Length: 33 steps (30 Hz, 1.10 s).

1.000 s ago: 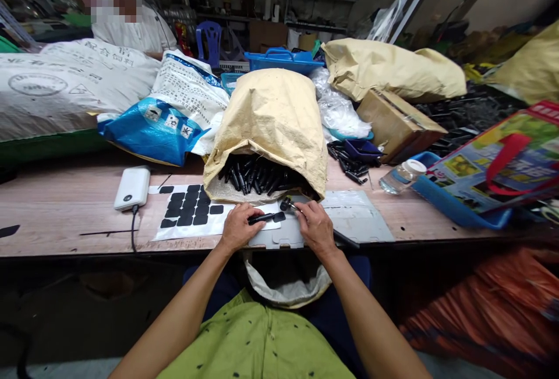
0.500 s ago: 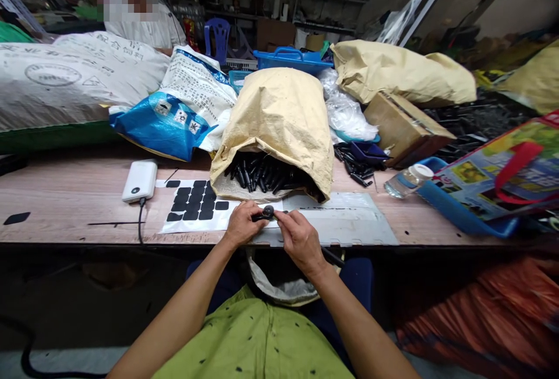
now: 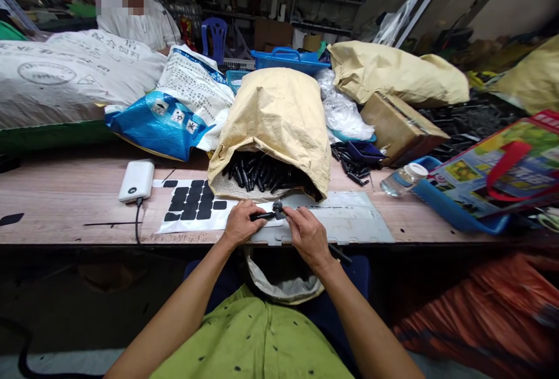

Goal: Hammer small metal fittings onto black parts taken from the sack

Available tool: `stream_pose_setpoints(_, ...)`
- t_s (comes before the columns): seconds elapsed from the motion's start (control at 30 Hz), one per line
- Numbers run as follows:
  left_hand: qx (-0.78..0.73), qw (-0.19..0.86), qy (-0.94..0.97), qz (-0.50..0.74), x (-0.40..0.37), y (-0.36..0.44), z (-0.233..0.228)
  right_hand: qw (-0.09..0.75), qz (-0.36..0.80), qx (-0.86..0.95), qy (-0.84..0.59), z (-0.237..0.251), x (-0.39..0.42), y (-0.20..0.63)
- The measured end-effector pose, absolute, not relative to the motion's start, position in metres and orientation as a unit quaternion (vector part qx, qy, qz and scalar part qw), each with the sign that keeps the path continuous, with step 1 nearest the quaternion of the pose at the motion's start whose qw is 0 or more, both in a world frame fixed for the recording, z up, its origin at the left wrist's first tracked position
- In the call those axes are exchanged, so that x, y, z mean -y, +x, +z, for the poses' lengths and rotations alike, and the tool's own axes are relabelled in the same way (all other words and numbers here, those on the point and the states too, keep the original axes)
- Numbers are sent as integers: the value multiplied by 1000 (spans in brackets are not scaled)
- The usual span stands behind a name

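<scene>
My left hand (image 3: 238,225) is closed around one end of a slim black plastic piece (image 3: 263,216), which points to the right. My right hand (image 3: 308,236) pinches near a small round dark part (image 3: 277,206) at the other end; whether the two are joined I cannot tell. Just beyond my hands lies a tan sack (image 3: 283,105), its mouth facing me and full of similar black pieces (image 3: 253,172). Left of my hands a white sheet (image 3: 162,227) bears several rounded black patches (image 3: 192,199). Under my right hand is a grey flat plate (image 3: 349,216).
A white power bank (image 3: 136,181) with a cable lies left. A clear jar (image 3: 402,180), a blue tray (image 3: 469,217) and a wooden box (image 3: 402,128) stand right. Large sacks line the back. An open bag (image 3: 283,291) rests below the table edge. A person (image 3: 135,24) sits across.
My right hand has shifted slightly right, away from my left, along with the round part. More of the slim black piece shows between my hands. The view has turned slightly.
</scene>
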<state>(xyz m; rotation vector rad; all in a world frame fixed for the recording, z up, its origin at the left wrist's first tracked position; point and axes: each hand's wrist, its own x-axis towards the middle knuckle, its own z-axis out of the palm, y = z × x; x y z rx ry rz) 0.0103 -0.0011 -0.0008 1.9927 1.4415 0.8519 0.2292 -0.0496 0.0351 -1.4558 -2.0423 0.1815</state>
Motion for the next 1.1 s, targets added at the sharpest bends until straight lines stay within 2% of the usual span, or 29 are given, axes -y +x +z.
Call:
stream_pose_setpoints(0.13,-536,265,740,309,2,10,2,324,36,754,-571,30,35,247)
stream_pose_setpoints(0.3,-532,259,746,305,3,10,3,274,-6,771,-575,11,19,270)
stream_pose_setpoints(0.43,-532,255,749,302,4,10,4,266,-36,770,-578,1,18,273)
stream_pose_setpoints(0.9,-509,210,778,303,19,18,13,256,-32,762,-594,1,20,272)
stream_pose_setpoints(1.0,-432,250,822,275,52,30,27,255,-33,761,-596,2,21,271)
stream_pose_setpoints(1.1,-357,330,859,160,87,46,31,255,-34,760,-597,2,21,272)
